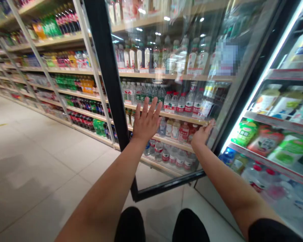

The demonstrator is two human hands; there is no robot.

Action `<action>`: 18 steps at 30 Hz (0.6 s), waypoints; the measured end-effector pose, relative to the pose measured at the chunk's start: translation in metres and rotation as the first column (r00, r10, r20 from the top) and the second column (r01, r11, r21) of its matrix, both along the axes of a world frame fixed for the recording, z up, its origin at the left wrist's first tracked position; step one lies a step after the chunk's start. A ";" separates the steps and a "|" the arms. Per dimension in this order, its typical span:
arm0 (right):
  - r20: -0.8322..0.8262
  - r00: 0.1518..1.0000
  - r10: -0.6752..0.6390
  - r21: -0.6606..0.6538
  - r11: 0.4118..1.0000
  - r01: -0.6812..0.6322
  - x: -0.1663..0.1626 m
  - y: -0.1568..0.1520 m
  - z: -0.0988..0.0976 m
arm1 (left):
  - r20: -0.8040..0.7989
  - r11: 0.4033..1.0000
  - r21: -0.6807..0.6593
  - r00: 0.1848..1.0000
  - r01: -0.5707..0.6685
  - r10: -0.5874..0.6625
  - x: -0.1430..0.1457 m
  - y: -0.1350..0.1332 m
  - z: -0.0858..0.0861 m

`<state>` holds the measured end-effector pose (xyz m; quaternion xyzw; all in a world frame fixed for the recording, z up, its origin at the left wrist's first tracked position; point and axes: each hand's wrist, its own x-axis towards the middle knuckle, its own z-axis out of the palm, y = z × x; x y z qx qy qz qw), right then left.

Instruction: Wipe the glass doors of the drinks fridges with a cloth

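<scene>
A black-framed glass door point(108, 74) stands swung out in front of me. My left hand point(147, 119) is open, palm toward the glass, with its fingers stretched up and spread. It looks to be at or on the pane, though exact contact is hard to tell. Farther right and a little lower, my right hand point(202, 134) is also in front of the glass, near the door's right side. Its fingers are bent together, and what they hold, if anything, is too small and blurred to name. Bottles of water point(183, 102) show through the pane.
A lit cooler point(257, 116) with juice bottles and pouches is at the right. Long wooden shelves point(75, 89) of soft drinks run along the left. Tiled floor point(53, 168) lies below, and my knees point(131, 222) show at the bottom.
</scene>
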<state>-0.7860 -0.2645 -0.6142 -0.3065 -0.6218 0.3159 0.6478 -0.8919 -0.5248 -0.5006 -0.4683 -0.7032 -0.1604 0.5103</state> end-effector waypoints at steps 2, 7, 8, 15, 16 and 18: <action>-0.014 1.000 -0.023 -0.052 0.998 0.022 -0.002 -0.013 -0.016 | -0.021 1.000 0.001 1.000 -0.009 0.009 0.000 0.000 -0.001; -0.002 0.999 0.034 -0.155 0.987 -0.034 -0.005 -0.049 -0.046 | -0.061 1.000 0.019 0.998 -0.020 0.021 -0.001 0.001 -0.002; -0.002 0.999 0.047 -0.142 0.989 -0.046 -0.007 -0.052 -0.039 | -0.059 1.000 0.018 0.998 -0.018 0.019 -0.001 0.001 -0.002; 0.169 0.979 0.110 0.362 0.917 -0.166 -0.013 -0.081 -0.004 | -0.054 1.000 0.022 0.999 -0.004 0.005 0.004 -0.001 -0.002; 0.210 0.974 0.088 0.406 0.898 -0.169 -0.011 -0.087 -0.020 | -0.056 1.000 0.025 0.998 -0.004 0.006 0.005 -0.001 -0.002; 0.326 0.944 0.043 0.483 0.851 -0.206 -0.005 -0.096 -0.061 | -0.071 0.999 0.035 0.997 -0.011 0.013 0.008 -0.002 -0.003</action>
